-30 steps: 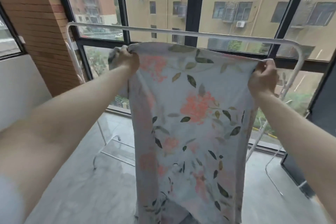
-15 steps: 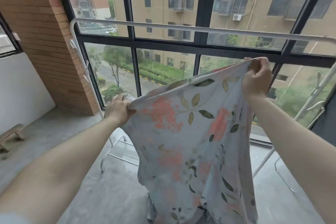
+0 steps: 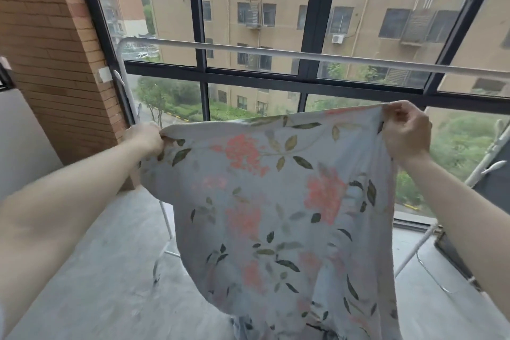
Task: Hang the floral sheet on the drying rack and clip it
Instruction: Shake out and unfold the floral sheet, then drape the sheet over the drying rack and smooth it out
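Both hands' fingers pinch the floral sheet (image 3: 276, 201) below the rack bar (image 3: 276, 54); left hand (image 3: 146, 138), right hand (image 3: 405, 130).

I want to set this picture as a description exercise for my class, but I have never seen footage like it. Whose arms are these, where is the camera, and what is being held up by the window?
There is no machine here. A person wears a wide-angle camera on the head, looking forward and down, so the two arms reaching in from the bottom corners are that person's own.

The left hand and the right hand each grip the top edge of a floral sheet, pale with pink flowers and dark leaves. It is stretched between the hands and hangs down toward the grey floor.

Behind it runs the white top bar of a drying rack, above the sheet's edge and not touching it. So the sheet is not yet hung, and no clips show. Beyond the rack is a large dark-framed window, with a brick wall to the left.
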`<state>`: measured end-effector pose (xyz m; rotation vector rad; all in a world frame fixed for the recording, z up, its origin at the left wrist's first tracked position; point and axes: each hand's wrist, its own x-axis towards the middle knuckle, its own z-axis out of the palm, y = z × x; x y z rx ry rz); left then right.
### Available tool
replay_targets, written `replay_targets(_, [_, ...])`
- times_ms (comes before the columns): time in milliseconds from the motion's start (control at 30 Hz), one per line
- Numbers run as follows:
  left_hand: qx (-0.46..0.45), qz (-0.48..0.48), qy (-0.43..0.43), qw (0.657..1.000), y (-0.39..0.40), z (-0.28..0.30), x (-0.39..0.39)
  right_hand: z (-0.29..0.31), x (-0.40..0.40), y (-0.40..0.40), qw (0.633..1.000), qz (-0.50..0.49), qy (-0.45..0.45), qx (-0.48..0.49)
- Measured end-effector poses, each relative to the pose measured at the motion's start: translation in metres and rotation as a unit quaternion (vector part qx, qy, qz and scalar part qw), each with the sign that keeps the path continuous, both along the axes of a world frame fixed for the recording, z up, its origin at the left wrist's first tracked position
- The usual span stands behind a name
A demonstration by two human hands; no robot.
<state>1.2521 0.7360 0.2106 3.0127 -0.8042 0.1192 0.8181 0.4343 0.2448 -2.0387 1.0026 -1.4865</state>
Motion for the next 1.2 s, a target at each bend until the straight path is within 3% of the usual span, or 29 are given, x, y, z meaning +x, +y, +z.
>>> replay_targets(100, [0.041,-0.092,0.051,0.994,-0.006,0.014,-0.012,0.001,0.029,0.025,0.997,0.067,0.041,0.012])
replay_targets(267, [-0.093,-0.354,0.191,0.911,-0.066,0.023,-0.110,0.014,0.090,0.075,0.982,0.174,0.071,0.008])
replay_targets(367, [-0.240,-0.375,0.251,0.860,-0.089,0.015,-0.136,0.020,0.106,0.096,0.978,0.194,0.078,-0.003])
replay_targets(500, [-0.376,-0.325,0.307,0.812,-0.099,0.021,-0.143,-0.010,0.087,0.088,0.973,0.191,0.095,0.083])
replay_targets(767, [-0.331,-0.415,0.288,0.797,-0.107,0.040,-0.192,-0.215,0.046,0.117,0.869,0.204,0.286,0.349])
replay_targets(901, [-0.338,-0.422,0.280,0.793,-0.112,0.047,-0.195,-0.272,0.014,0.106,0.829,0.146,0.272,0.467])
replay_targets(1067, [-0.355,-0.443,0.251,0.784,-0.118,0.067,-0.203,-0.273,0.009,0.052,0.860,0.075,0.316,0.393])
replay_targets(1134, [-0.376,-0.440,0.239,0.780,-0.126,0.079,-0.205,-0.257,0.015,0.040,0.855,0.104,0.365,0.354])
replay_targets(1201, [-0.396,-0.433,0.216,0.780,-0.131,0.092,-0.203,-0.253,0.019,0.033,0.820,0.141,0.434,0.347])
